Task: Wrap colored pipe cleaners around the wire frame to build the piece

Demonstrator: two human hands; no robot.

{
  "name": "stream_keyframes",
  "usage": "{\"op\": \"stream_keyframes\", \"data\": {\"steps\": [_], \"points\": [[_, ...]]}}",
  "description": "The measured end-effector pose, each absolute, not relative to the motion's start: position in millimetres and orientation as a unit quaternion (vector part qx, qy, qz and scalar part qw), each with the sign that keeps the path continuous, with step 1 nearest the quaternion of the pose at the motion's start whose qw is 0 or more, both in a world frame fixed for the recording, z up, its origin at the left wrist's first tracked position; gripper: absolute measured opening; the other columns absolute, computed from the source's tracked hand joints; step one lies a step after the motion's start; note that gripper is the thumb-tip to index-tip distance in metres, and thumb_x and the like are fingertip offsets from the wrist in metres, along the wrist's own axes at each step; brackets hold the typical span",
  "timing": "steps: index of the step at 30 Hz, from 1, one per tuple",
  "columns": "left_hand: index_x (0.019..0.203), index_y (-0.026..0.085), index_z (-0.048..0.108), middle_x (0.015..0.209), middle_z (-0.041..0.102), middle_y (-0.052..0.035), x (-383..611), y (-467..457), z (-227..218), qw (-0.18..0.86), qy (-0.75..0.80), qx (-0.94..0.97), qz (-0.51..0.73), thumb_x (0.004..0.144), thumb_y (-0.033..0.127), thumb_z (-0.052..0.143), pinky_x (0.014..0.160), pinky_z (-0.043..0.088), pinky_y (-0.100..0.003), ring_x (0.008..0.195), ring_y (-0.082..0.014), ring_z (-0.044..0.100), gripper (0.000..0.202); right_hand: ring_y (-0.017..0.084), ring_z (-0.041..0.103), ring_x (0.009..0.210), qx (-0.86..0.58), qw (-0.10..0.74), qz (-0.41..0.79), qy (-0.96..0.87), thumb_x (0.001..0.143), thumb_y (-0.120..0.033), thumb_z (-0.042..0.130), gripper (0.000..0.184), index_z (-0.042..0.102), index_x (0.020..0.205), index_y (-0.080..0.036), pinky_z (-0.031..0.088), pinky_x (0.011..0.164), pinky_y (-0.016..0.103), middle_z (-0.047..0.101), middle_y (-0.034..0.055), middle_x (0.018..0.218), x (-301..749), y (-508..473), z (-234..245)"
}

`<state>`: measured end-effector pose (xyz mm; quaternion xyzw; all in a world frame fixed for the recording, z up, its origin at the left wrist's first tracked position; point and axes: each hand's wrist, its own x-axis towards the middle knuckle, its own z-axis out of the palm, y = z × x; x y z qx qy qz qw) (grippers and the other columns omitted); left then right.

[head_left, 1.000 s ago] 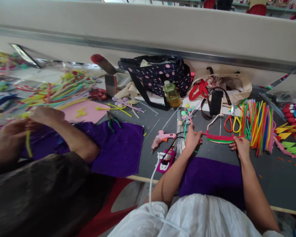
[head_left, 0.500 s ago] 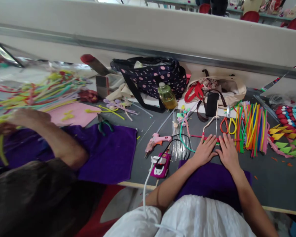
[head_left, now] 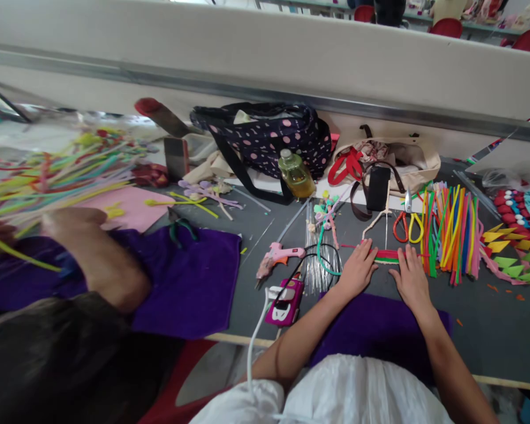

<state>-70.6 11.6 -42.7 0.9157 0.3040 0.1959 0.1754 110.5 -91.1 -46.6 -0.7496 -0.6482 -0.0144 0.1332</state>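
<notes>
Both hands, left hand (head_left: 357, 271) and right hand (head_left: 410, 277), press flat, unclenched, on the red-green pipe cleaner bundle (head_left: 386, 255) right of centre, aligning it; gathering seems next.

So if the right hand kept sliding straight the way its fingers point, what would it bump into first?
Probably the red and green bundle of pipe cleaners at its fingertips. The right hand points away from the person, and beyond the bundle lie the orange and yellow loops.
</notes>
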Motion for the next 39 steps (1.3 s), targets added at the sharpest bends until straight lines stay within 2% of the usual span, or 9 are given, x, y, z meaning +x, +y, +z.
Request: {"op": "stream_keyframes", "data": {"steps": [8,13,16,19,21,24,30,35,39], "points": [[0.133,0.011,0.047,0.150,0.033,-0.0198,-74.4,18.5,-41.8,0.191,0.335,0.896,0.220,0.095,0.027,0.041,0.112,0.034,-0.047,0.143,-0.0273,0.024,0.042,0.035,0.014,0.144,-0.749,0.151,-0.021,-0.645,0.095,-0.043,0.041,0.062,0.028,0.147,-0.012,0.028,0.108,0.057,0.018,0.0241,0.155,106.2,-88.9,-44.0],[0.138,0.013,0.041,0.149,0.037,-0.0181,-80.9,18.3,-28.8,0.188,0.329,0.894,0.240,0.092,0.026,0.046,0.114,0.030,-0.049,0.143,-0.0267,0.027,0.047,0.032,0.019,0.143,-0.746,0.203,-0.030,-0.633,0.095,-0.041,0.042,0.062,0.025,0.149,-0.016,0.032,0.109,0.052,0.018,0.0181,0.156,118.1,-102.4,-14.8],[0.135,0.017,0.045,0.148,0.040,-0.0152,-77.3,13.5,-19.8,0.185,0.315,0.899,0.241,0.092,0.026,0.047,0.115,0.027,-0.050,0.142,-0.0258,0.028,0.045,0.029,0.034,0.137,-0.769,0.271,-0.082,-0.573,0.096,-0.037,0.041,0.053,0.034,0.145,-0.019,0.036,0.107,0.048,0.034,0.0158,0.150,139.7,-119.9,1.4],[0.138,0.017,0.042,0.149,0.039,-0.0135,-62.6,4.4,-15.9,0.191,0.245,0.928,0.206,0.090,0.026,0.049,0.116,0.024,-0.047,0.144,-0.0240,0.024,0.049,0.027,0.049,0.123,-0.772,0.298,-0.116,-0.550,0.096,-0.033,0.040,0.044,0.046,0.137,-0.019,0.040,0.103,0.047,0.055,0.0146,0.129,156.9,-131.6,6.9],[0.144,0.017,0.034,0.151,0.036,-0.0142,-50.3,-2.0,-17.1,0.196,0.209,0.941,0.180,0.089,0.030,0.053,0.117,0.021,-0.048,0.144,-0.0242,0.022,0.059,0.029,0.051,0.117,-0.765,0.274,-0.109,-0.573,0.095,-0.033,0.040,0.043,0.050,0.134,-0.019,0.041,0.100,0.048,0.058,0.0139,0.124,158.8,-132.0,5.1],[0.146,0.015,0.029,0.152,0.033,-0.0170,-36.4,-8.0,-22.0,0.193,0.205,0.945,0.169,0.089,0.033,0.054,0.117,0.019,-0.047,0.145,-0.0242,0.021,0.066,0.031,0.047,0.118,-0.754,0.205,-0.082,-0.619,0.094,-0.038,0.040,0.047,0.049,0.136,-0.019,0.040,0.097,0.049,0.053,0.0147,0.134,148.1,-124.2,-2.0],[0.144,0.015,0.034,0.149,0.038,-0.0158,-31.0,-8.2,-27.8,0.180,0.208,0.946,0.170,0.090,0.036,0.053,0.117,0.018,-0.049,0.143,-0.0244,0.025,0.061,0.033,0.047,0.112,-0.770,0.111,-0.068,-0.624,0.093,-0.043,0.042,0.051,0.050,0.135,-0.014,0.041,0.091,0.047,0.048,0.0179,0.138,124.4,-110.7,-14.8],[0.143,0.017,0.036,0.150,0.037,-0.0153,-40.2,-4.9,-17.2,0.198,0.212,0.934,0.211,0.091,0.035,0.050,0.116,0.021,-0.050,0.143,-0.0242,0.027,0.056,0.030,0.049,0.111,-0.777,0.202,-0.121,-0.584,0.093,-0.041,0.043,0.045,0.057,0.127,-0.015,0.039,0.094,0.044,0.056,0.0153,0.128,150.1,-120.7,-5.2],[0.132,0.019,0.050,0.139,0.051,-0.0139,-59.3,7.8,1.7,0.215,0.279,0.882,0.314,0.094,0.030,0.044,0.113,0.027,-0.052,0.134,-0.0241,0.042,0.039,0.025,0.058,0.090,-0.838,0.269,-0.164,-0.445,0.093,-0.039,0.039,0.040,0.066,0.107,-0.013,0.042,0.082,0.036,0.067,0.0136,0.097,197.0,-132.9,11.6]]}}
